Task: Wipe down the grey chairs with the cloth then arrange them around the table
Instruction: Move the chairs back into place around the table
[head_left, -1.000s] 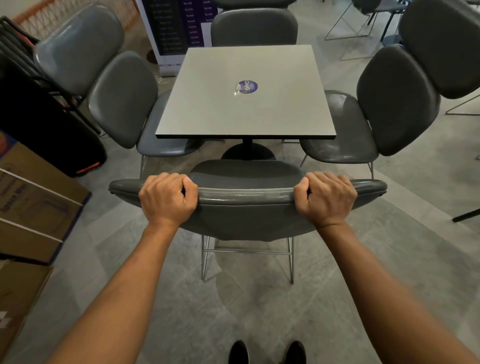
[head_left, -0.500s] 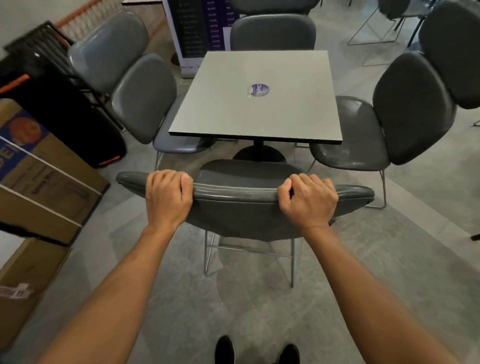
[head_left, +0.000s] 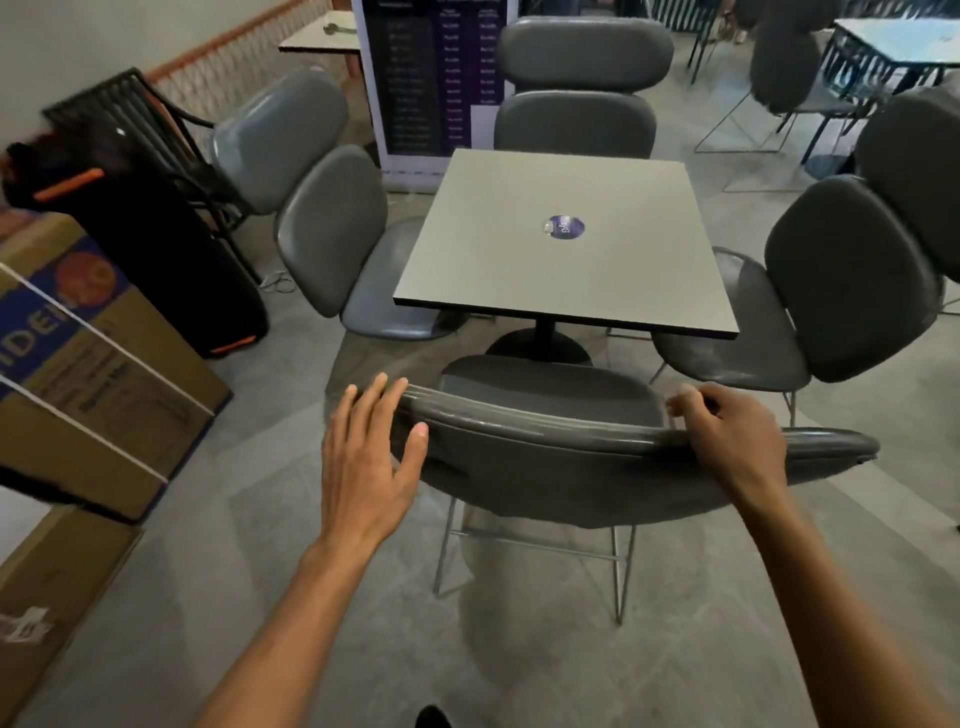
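Grey padded vinyl, the nearest chair (head_left: 597, 457) sits tucked at the near edge of the square grey laminate table (head_left: 566, 244); the left hand (head_left: 363, 467) lies spread and released against its backrest, while the right hand (head_left: 727, 441) curls loosely over the top rim. Three matching grey chairs (head_left: 332, 234) already ring the table, so arranging appears nearly complete; no cloth is visible. Strapped cardboard boxes (head_left: 93, 364) and a black case crowd the left aisle.

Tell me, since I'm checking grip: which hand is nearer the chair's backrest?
Right. The right hand rests on the backrest; the left hand hangs open at its left end.
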